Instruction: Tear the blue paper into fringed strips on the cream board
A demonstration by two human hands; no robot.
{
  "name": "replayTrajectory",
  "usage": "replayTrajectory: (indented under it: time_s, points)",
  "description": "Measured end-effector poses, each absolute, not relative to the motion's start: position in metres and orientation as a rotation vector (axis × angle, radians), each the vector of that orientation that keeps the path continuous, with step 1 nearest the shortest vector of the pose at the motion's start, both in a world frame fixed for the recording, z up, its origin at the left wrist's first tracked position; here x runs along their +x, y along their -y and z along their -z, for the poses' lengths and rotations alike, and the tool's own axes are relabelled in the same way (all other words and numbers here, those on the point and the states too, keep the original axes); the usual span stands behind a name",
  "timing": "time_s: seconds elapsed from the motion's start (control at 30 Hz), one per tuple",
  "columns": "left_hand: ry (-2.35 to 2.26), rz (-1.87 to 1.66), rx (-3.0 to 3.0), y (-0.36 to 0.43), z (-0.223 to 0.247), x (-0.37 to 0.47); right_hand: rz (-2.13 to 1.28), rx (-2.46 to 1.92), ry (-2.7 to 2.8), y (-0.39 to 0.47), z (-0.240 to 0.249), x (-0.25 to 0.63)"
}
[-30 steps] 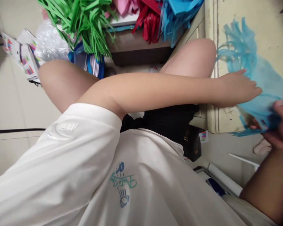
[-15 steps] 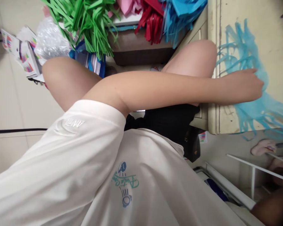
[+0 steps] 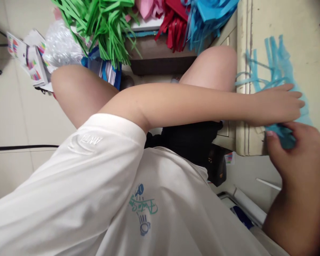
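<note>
Fringed sheet: a light blue paper sheet cut into fringe strips (image 3: 276,65) lies flat on the cream, paint-worn wooden table top (image 3: 285,25), near the table's front edge.
Left hand: the left hand (image 3: 278,103) lies palm down on the fringed sheet, fingers straight and together, pressing it against the table top. It grips nothing.
Right hand: the right hand (image 3: 298,151) is at the table's front edge, just beside the left hand. Thumb and fingers are pinched on the near edge of the fringed sheet.
Relation: the sheet's body is under the left hand. Its cut strips fan out beyond that hand, away from the front edge. Its near edge is inside the right-hand pinch. The two hands are close, almost touching.
Change, right hand: half a second ago the right hand was low at the picture's corner, off the table. It has come up to the sheet's edge and closed on it.
Change, left hand: the left hand has stayed flat on the sheet, shifted slightly toward the front edge.
Change, sheet: loose strips trailed over the front edge half a second ago. That part is now gathered at the right hand.
Surroundings: bundles of green cut paper strips (image 3: 104,25), red cut paper strips (image 3: 176,26) and blue cut paper strips (image 3: 205,17) lie on a lower surface beyond the person's knees.
</note>
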State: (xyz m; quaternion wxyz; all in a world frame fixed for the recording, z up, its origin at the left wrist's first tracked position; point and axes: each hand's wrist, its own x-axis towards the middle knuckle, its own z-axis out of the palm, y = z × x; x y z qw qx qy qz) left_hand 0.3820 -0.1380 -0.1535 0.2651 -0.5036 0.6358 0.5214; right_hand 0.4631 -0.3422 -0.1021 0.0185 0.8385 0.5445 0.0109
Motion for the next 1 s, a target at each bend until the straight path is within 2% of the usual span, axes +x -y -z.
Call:
replayTrajectory:
  time_s: [0.13,0.3,0.47,0.6,0.8,1.0]
  points:
    - [-1.809,-1.463,-1.218,0.140,0.141,0.386,-0.057,2.695,-1.762,0.338,0.127,0.467]
    - [-1.778,-1.397,-1.216,0.134,0.129,0.375,-0.118,2.817,-1.598,0.329,0.123,0.468]
    - [-1.610,-1.237,-1.455,0.129,0.115,0.350,-0.161,2.844,-1.375,0.321,0.116,0.467]
    - [-1.243,-0.961,-1.936,0.126,0.095,0.326,-0.189,2.936,-1.315,0.321,0.116,0.475]
    - [-0.246,-0.243,-2.755,0.118,0.081,0.290,-0.160,3.041,-1.228,0.325,0.118,0.473]
    - [0.125,0.060,-3.166,0.120,0.095,0.272,0.245,3.189,-1.422,0.349,0.099,0.452]
